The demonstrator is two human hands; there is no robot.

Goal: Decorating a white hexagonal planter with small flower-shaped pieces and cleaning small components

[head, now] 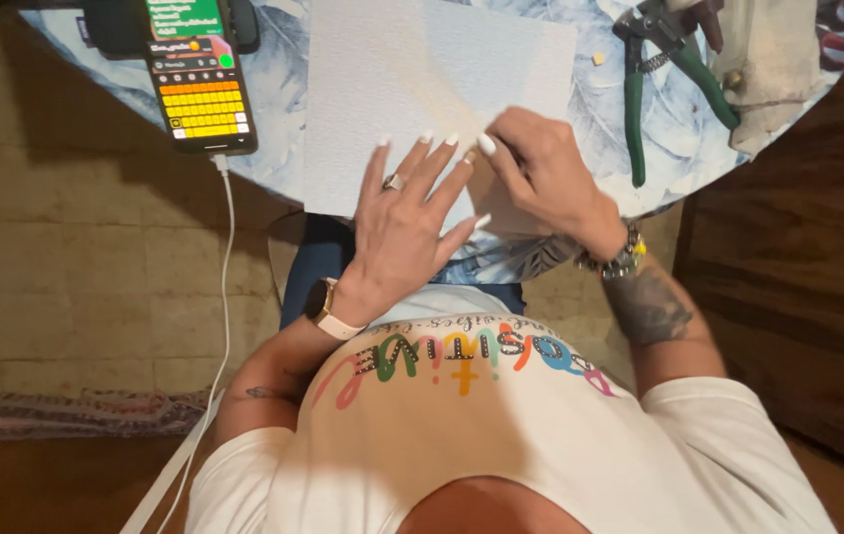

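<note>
A large sheet of pale, textured paper lies on the round surface covered with a blue-and-white leaf-print cloth, its near edge overhanging the rim toward the person. The left hand rests flat on the near part of the sheet, fingers spread and pointing away; its grip is wide and holds nothing, only pressing the paper down. A ring sits on one finger and a watch with a pale band circles the wrist. The right hand lies just right of the left, touching the sheet near its right edge, fingers curled with the tips drawn together in a narrow grip on the paper; whether it pinches a fold or merely presses is hard to tell. A beaded bracelet and metal watch ring that wrist, and a dark tattoo marks the forearm.

On the far left of the surface, a dark smartphone with a lit screen showing yellow keys lies near the rim, and a white charging cable hangs from its near end down toward the floor. On the far right, well apart from the hands, lie green-handled pliers, with a crumpled pale cloth just beyond them and red-handled scissors at the edge of view.
</note>
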